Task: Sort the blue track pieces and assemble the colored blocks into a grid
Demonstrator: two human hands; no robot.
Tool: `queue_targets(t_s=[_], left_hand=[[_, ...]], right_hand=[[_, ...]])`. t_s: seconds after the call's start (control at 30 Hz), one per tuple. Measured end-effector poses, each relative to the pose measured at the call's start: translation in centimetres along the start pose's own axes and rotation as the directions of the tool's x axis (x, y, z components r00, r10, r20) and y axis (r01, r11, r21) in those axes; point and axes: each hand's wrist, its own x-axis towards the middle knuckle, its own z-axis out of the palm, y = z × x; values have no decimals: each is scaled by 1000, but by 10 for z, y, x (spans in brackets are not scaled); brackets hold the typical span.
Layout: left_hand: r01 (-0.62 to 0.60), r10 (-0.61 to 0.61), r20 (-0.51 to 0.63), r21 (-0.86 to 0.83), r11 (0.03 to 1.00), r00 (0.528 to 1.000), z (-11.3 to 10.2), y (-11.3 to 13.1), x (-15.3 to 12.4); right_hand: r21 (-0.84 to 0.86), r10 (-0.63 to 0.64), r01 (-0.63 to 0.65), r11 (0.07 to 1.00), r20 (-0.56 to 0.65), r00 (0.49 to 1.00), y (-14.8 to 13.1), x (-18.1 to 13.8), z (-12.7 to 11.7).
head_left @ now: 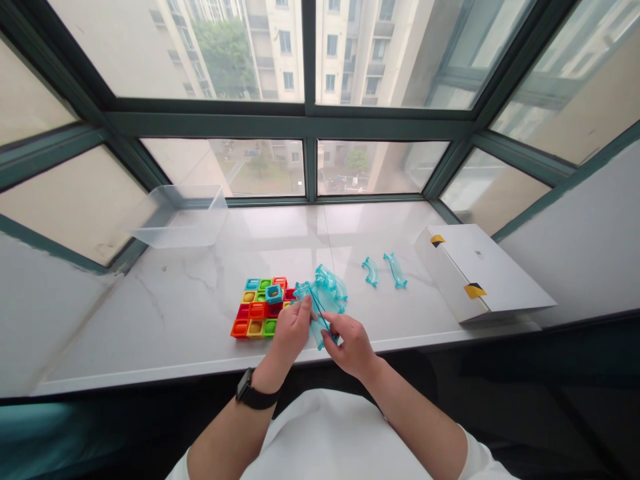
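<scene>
My left hand (pixel 293 330), with a black watch on its wrist, and my right hand (pixel 350 343) are both closed on a bundle of clear blue plastic track pieces (pixel 325 293) held just above the white marble sill (pixel 175 313). To the left of the hands lies a flat grid of coloured square blocks (pixel 260 310) in red, orange, yellow, green and blue, with one blue block (pixel 274 293) standing on top of it. Two loose curved blue track pieces (pixel 384 270) lie on the sill further right.
A clear plastic bin (pixel 185 217) stands at the back left by the window. A white cardboard box (pixel 480 270) with yellow tape lies at the right. Window frames close off the sill at the back and sides.
</scene>
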Motion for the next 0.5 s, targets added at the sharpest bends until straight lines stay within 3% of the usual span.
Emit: queue_targets(t_s=[0.23, 0.37, 0.5], left_hand=[[113, -115, -16, -119, 986, 993, 0, -1, 2], [107, -109, 0, -202, 973, 994, 3, -8, 3], [57, -38, 85, -231, 971, 996, 8, -15, 4]], right_hand=[[-61, -153, 150, 987, -51, 987, 2, -1, 2], [-56, -129, 126, 990, -49, 990, 5, -4, 1], [-33, -52, 49, 998, -79, 995, 9, -6, -4]])
